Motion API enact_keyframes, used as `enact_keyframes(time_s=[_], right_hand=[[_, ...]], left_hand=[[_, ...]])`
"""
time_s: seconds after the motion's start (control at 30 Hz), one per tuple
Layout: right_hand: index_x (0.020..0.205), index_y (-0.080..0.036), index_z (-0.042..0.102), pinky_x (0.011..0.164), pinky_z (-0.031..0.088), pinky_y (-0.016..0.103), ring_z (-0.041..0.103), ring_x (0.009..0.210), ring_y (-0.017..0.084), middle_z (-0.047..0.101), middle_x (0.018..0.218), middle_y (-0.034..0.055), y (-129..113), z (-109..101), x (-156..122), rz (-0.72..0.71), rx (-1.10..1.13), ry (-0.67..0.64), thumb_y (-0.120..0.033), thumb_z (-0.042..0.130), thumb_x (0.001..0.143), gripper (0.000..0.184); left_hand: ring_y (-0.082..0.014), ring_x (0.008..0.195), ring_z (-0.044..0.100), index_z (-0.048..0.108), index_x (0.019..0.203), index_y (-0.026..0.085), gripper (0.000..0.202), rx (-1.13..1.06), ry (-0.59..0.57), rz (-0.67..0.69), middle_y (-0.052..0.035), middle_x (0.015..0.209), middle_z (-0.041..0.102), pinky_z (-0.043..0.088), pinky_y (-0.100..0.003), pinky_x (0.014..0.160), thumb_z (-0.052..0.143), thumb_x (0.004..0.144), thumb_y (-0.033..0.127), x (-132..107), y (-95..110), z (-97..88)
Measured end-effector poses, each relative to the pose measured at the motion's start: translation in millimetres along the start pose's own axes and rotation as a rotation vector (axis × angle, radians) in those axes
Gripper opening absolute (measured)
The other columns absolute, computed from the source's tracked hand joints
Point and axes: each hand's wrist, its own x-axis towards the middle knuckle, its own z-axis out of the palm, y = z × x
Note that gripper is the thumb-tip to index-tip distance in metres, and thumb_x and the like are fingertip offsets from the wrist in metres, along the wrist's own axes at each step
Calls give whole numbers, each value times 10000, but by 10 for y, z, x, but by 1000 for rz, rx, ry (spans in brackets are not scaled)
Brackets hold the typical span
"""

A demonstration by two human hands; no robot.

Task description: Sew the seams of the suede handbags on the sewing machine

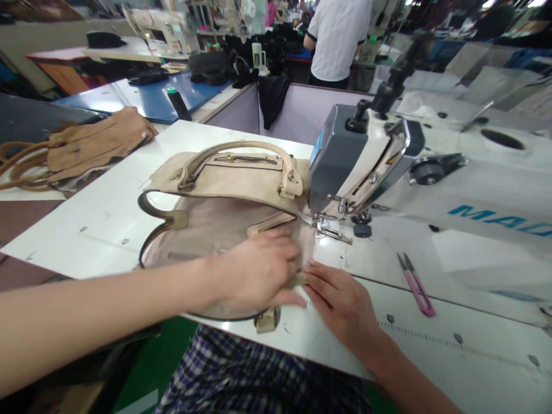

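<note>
A beige handbag [245,175] lies on the white sewing table, its zippered mouth spread wide and its pale lining [207,227] showing. My left hand [263,267], smeared by motion, is over the lining near the bag's right end; what its fingers do is unclear. At the bag's right edge, my right hand [340,302] has its fingers pressed together on the edge of the bag. Just beyond both hands is the presser foot [330,227] of the sewing machine [366,155], close to the bag's edge.
Pink-handled thread snips [417,286] lie right of my right hand. A brown bag [97,146] rests at the left, and a dark thread cone [178,103] stands behind the table. Farther back, a person in a white shirt [338,40] stands near another sewing machine [161,31].
</note>
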Motion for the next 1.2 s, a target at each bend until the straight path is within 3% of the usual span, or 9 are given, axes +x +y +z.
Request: enact_keyframes(time_s=[0.07, 0.13, 0.23, 0.3, 0.4, 0.6, 0.9, 1.03, 1.2], right_hand=[[962, -138, 695, 825, 569, 342, 677, 976, 215, 733, 943, 88, -49, -4, -1, 6, -4, -2, -144, 545, 903, 161], [969, -139, 701, 804, 569, 344, 678, 962, 220, 728, 920, 84, -98, -5, 3, 18, -33, -11, -127, 526, 906, 187], [941, -126, 705, 801, 561, 349, 676, 940, 220, 726, 917, 91, -154, -20, -5, 35, -62, -29, -113, 523, 901, 187], [912, -125, 704, 821, 549, 370, 666, 935, 224, 729, 916, 88, -175, -43, -22, 27, -57, -38, -116, 534, 898, 171], [923, -131, 703, 835, 532, 393, 653, 930, 226, 733, 923, 76, -194, -77, -49, 3, -42, -28, -110, 549, 891, 159], [941, -146, 705, 786, 538, 360, 678, 902, 203, 740, 906, 77, -239, -68, -90, -3, -27, 38, -89, 530, 888, 192], [960, -118, 701, 785, 540, 358, 685, 916, 203, 743, 948, 87, -268, -11, -131, -15, 5, 32, -61, 519, 882, 206], [902, -118, 708, 767, 565, 350, 698, 868, 198, 749, 897, 77, -248, -35, -131, 6, 29, 44, -79, 552, 879, 163], [1034, -92, 693, 856, 591, 361, 670, 1009, 210, 732, 1034, 110, -242, -133, -202, -58, 23, -84, -69, 497, 895, 242]], left_hand=[[-323, 1150, 551, 616, 1085, 59, 703, 23, 59, -21, -198, 1156, 622, 306, -479, 1125, 441, 836, 693, -215, 263, 89], [-312, 1291, 442, 500, 1269, 38, 712, 28, 74, -29, -208, 1316, 533, 206, -462, 1180, 491, 858, 619, -388, 401, 190], [-239, 1399, 302, 297, 1440, 109, 671, -12, 21, -27, -130, 1482, 379, 71, -430, 1213, 531, 904, 437, -514, 380, 252], [-217, 1405, 289, 222, 1470, 106, 758, -39, -6, -30, -122, 1495, 362, 82, -391, 1213, 550, 890, 468, -528, 298, 223], [-226, 1398, 301, 257, 1454, 84, 797, -44, -16, -51, -135, 1488, 369, 150, -364, 1198, 565, 863, 522, -509, 217, 140], [-225, 1407, 288, 309, 1441, 136, 609, 29, -53, 40, -90, 1518, 327, 57, -428, 1209, 499, 869, 224, -468, 317, 80], [-275, 1232, 463, 249, 1461, 100, 855, -159, -110, 51, -121, 1471, 400, 306, -451, 1076, 549, 662, 156, -388, 147, 92], [-266, 1371, 328, 320, 1429, 88, 661, -133, -68, 163, -117, 1458, 421, 186, -456, 1160, 516, 812, 224, -440, 69, 175], [-296, 1278, 456, 396, 1391, 63, 444, 162, 19, 218, -143, 1395, 491, 272, -478, 1109, 312, 972, 183, -516, 267, 314]])
